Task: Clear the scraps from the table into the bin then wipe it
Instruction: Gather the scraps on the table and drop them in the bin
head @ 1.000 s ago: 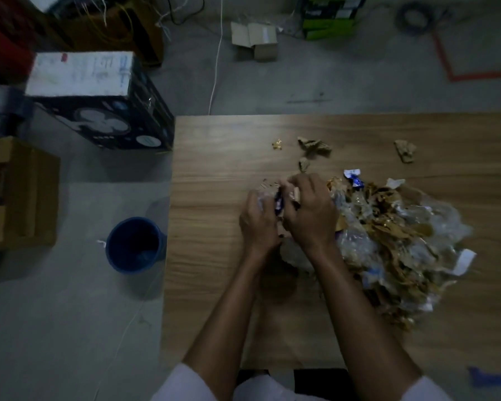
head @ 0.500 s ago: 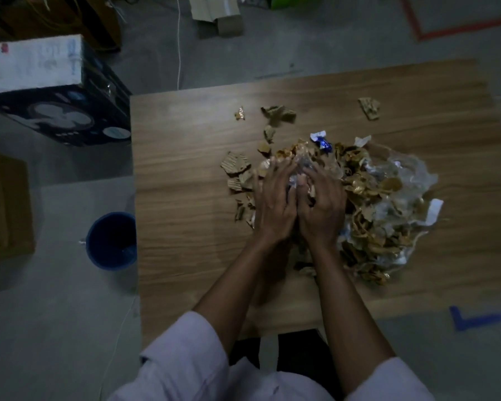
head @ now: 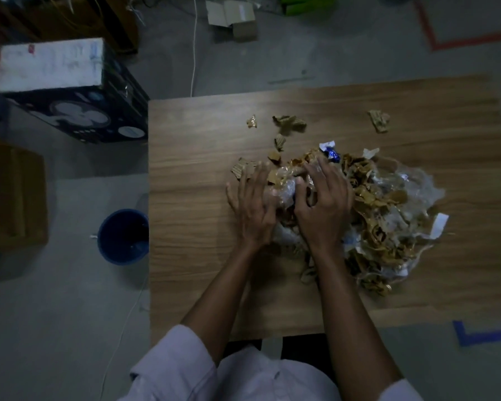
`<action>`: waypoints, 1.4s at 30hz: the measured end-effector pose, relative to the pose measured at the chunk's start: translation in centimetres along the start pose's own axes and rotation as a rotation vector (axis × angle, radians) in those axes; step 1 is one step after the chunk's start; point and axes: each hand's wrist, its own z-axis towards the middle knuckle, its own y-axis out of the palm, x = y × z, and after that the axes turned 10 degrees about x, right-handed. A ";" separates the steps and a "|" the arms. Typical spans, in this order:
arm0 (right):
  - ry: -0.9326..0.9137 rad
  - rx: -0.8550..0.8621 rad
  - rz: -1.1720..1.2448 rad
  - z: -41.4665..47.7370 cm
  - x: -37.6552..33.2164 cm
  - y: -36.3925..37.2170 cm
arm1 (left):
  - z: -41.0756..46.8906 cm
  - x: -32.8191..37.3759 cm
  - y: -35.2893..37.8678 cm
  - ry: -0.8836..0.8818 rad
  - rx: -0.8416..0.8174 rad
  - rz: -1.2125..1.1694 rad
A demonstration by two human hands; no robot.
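A big heap of scraps (head: 382,209), brown cardboard bits, clear plastic and white paper, lies on the wooden table (head: 191,175). My left hand (head: 253,208) lies spread, fingers straight, on the heap's left edge. My right hand (head: 323,206) is beside it with its fingers bent down into crumpled clear plastic (head: 284,192) between the two hands. The blue bin (head: 122,237) stands on the floor just off the table's left edge. Loose cardboard scraps (head: 289,124) lie further back, one more cardboard scrap (head: 379,120) at the back right.
A dark printed box with a white top (head: 70,91) stands on the floor at the table's back left corner. A brown carton (head: 12,198) sits left of the bin. A white cable (head: 195,44) runs across the floor behind the table.
My hands went from clutching scraps together to lying apart and flat on the heap's left side. Some cardboard bits now lie loose left of the heap. The camera shifted.
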 end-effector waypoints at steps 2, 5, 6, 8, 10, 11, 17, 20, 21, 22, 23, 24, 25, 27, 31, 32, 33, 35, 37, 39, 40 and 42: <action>-0.029 0.008 0.035 0.3 -0.5 0.2 | 0.5 -2.4 0.1 -0.022 -0.011 0.058; -0.072 -0.030 0.045 0.2 -0.8 0.7 | 1.0 -5.1 0.8 0.086 -0.138 0.284; -0.083 -0.046 0.052 0.0 -0.6 1.0 | 1.2 -5.6 1.2 0.130 -0.170 0.351; -0.092 -0.074 0.063 -0.3 0.1 1.4 | 1.5 -6.1 1.8 0.205 -0.193 0.476; -0.079 -0.098 0.061 -0.6 1.0 1.6 | 1.3 -6.2 2.4 0.247 -0.147 0.531; -0.070 -0.108 0.059 -0.7 1.3 1.6 | 1.1 -6.4 2.7 0.254 -0.121 0.539; -0.049 -0.131 0.109 -0.5 1.9 1.3 | 1.1 -6.0 2.3 0.289 -0.108 0.494; -0.057 -0.126 0.122 -0.1 1.3 0.2 | 1.3 -5.0 1.1 0.223 -0.060 0.283; -0.060 -0.127 0.125 0.1 1.1 -0.2 | 1.5 -4.6 0.6 0.134 -0.055 0.228; -0.060 -0.126 0.129 0.3 0.9 -0.6 | 1.8 -4.2 0.2 0.034 -0.052 0.192; -0.058 -0.120 0.133 0.5 0.8 -1.0 | 2.2 -3.8 -0.2 -0.044 -0.040 0.168; -0.051 -0.109 0.138 0.6 0.7 -1.4 | 2.7 -3.4 -0.7 -0.081 -0.016 0.139; -0.034 -0.095 0.144 0.7 0.6 -1.8 | 3.1 -2.8 -1.2 -0.079 0.018 0.103; 0.022 -0.070 0.162 0.8 0.4 -2.6 | 3.7 -0.8 -2.4 0.013 0.093 0.024; 0.136 -0.039 0.211 0.3 0.0 -4.0 | 2.9 3.7 -2.4 0.177 0.091 -0.100; 0.165 -0.037 0.220 0.1 -0.1 -4.3 | 2.5 4.7 -1.9 0.198 0.061 -0.104; 0.190 -0.035 0.230 -0.1 -0.2 -4.6 | 2.0 5.7 -1.4 0.219 0.034 -0.102; 0.213 -0.015 0.251 -0.6 -0.1 -5.1 | 1.2 7.4 -0.3 0.250 0.022 -0.090; 0.231 -0.007 0.251 -1.1 0.3 -5.4 | 0.4 7.9 1.3 0.255 -0.007 -0.013; 0.276 -0.054 0.220 -1.5 1.0 -5.3 | -0.9 7.0 3.0 0.272 -0.169 0.167; 0.313 -0.097 0.205 -1.8 1.3 -5.1 | -1.7 6.3 3.7 0.309 -0.263 0.222; 0.341 -0.174 0.196 -2.2 1.8 -4.9 | -2.5 5.5 4.3 0.363 -0.349 0.211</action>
